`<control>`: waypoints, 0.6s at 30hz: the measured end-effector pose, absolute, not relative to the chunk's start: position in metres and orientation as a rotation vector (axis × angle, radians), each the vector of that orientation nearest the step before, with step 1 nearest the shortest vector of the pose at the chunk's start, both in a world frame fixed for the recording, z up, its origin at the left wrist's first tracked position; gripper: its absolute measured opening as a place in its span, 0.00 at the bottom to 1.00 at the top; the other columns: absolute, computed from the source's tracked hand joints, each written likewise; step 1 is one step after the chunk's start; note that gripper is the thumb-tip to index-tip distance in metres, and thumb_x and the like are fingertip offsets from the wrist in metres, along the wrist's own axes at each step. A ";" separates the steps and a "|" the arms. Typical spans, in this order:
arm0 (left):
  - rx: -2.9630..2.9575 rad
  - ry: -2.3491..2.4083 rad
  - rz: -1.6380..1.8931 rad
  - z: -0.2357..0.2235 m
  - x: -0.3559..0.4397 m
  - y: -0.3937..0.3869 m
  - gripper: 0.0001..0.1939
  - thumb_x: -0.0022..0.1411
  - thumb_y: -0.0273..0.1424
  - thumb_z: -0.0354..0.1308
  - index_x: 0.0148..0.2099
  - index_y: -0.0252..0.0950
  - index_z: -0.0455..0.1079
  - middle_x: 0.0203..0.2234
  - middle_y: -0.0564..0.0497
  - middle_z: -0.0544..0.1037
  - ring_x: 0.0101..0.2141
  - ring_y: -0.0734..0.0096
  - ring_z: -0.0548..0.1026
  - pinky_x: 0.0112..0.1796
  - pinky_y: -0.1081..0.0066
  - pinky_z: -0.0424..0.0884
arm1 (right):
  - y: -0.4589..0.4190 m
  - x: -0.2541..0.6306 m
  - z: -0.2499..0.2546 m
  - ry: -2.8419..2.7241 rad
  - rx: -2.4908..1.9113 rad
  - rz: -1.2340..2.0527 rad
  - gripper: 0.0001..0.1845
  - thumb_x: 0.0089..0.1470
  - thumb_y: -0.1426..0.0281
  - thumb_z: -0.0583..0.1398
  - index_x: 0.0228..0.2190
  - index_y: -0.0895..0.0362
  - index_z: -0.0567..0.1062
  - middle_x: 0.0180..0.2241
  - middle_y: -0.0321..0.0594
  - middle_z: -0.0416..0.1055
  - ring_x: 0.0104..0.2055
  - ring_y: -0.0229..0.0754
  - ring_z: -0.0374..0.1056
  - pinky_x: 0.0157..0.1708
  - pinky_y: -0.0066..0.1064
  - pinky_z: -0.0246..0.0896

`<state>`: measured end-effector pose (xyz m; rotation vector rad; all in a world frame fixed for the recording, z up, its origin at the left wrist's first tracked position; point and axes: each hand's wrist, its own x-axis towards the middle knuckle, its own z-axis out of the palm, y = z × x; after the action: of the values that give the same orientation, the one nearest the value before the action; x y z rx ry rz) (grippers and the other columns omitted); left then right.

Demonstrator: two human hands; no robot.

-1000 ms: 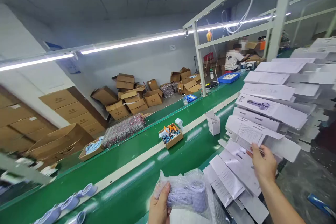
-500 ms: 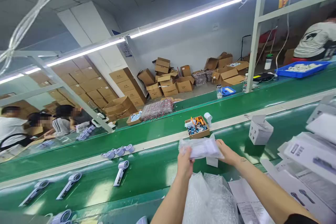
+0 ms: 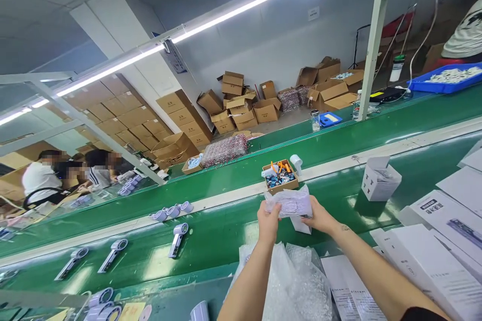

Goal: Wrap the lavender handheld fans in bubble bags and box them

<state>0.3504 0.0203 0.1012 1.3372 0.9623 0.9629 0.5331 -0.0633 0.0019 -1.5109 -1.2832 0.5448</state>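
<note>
Both hands hold a bubble-wrapped package [image 3: 289, 204] above the near green belt [image 3: 222, 230], short of the pale divider strip [image 3: 226, 196]. A stretch of belt separates it from the nearest lavender handheld device [image 3: 178, 241] on the left; beyond its far edge sits a parts-filled cardboard tray [image 3: 278, 186]. On the right, an open white box [image 3: 381, 180] and overlapping printed cartons [image 3: 440, 241] border the working space. The package's long axis runs crosswise, nearly level, from hand to hand; which way its contents point cannot be told. The left hand [image 3: 268, 218] has its fingers clamped on one end, the right hand [image 3: 320, 216] on the other. The wrapping is translucent, crinkled film over a pale lavender, oblong form. Loose bubble wrap [image 3: 282, 286] lies heaped nearer the wearer, beside the forearms.
</note>
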 end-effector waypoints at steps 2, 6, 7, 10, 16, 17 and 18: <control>1.172 0.984 0.961 0.097 0.348 0.025 0.22 0.40 0.40 0.68 0.36 0.32 0.69 0.26 0.52 0.73 0.23 0.74 0.69 0.19 0.78 0.60 | -0.061 0.533 0.003 -1.300 -1.503 0.560 0.34 0.37 0.71 0.65 0.49 0.56 0.64 0.49 0.47 0.62 0.53 0.53 0.60 0.50 0.43 0.60; 0.969 0.977 0.855 0.090 0.334 0.032 0.23 0.39 0.38 0.69 0.39 0.34 0.72 0.31 0.48 0.77 0.24 0.73 0.72 0.19 0.78 0.60 | -0.059 0.537 0.001 -1.315 -1.517 0.579 0.28 0.39 0.73 0.62 0.46 0.55 0.65 0.48 0.45 0.61 0.51 0.49 0.61 0.45 0.39 0.64; 0.960 0.993 0.830 0.089 0.332 0.033 0.22 0.39 0.37 0.69 0.38 0.34 0.72 0.31 0.47 0.77 0.24 0.73 0.72 0.19 0.78 0.61 | -0.059 0.537 0.000 -1.312 -1.529 0.578 0.29 0.39 0.74 0.62 0.46 0.54 0.65 0.48 0.45 0.61 0.51 0.49 0.61 0.46 0.39 0.63; 0.969 1.114 0.797 0.087 0.332 0.034 0.20 0.39 0.34 0.68 0.36 0.32 0.72 0.28 0.47 0.76 0.22 0.73 0.71 0.18 0.77 0.60 | -0.060 0.538 -0.002 -1.302 -1.578 0.581 0.35 0.37 0.77 0.60 0.50 0.54 0.62 0.49 0.46 0.59 0.52 0.49 0.61 0.49 0.41 0.60; 1.063 1.356 0.914 0.091 0.362 0.030 0.12 0.52 0.33 0.60 0.39 0.33 0.67 0.29 0.49 0.74 0.23 0.72 0.71 0.20 0.75 0.62 | -0.059 0.535 0.007 -1.325 -1.645 0.577 0.35 0.33 0.78 0.61 0.48 0.54 0.63 0.48 0.44 0.60 0.52 0.49 0.61 0.52 0.40 0.56; 1.165 1.379 0.942 0.092 0.368 0.028 0.10 0.54 0.32 0.58 0.39 0.34 0.66 0.30 0.48 0.73 0.26 0.70 0.72 0.22 0.73 0.64 | -0.059 0.535 0.008 -1.321 -1.660 0.572 0.34 0.32 0.78 0.61 0.47 0.55 0.63 0.48 0.44 0.60 0.51 0.49 0.61 0.52 0.40 0.56; 1.289 1.397 0.972 0.093 0.373 0.026 0.08 0.55 0.31 0.57 0.38 0.34 0.66 0.31 0.48 0.73 0.30 0.68 0.73 0.26 0.71 0.67 | -0.060 0.536 0.009 -1.313 -1.677 0.567 0.33 0.32 0.79 0.60 0.45 0.56 0.64 0.47 0.44 0.60 0.51 0.50 0.61 0.51 0.39 0.57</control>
<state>0.3732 0.0265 0.0927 1.2888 1.3968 0.9719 0.5358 -0.0596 0.0093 -1.6767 -1.3131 0.5668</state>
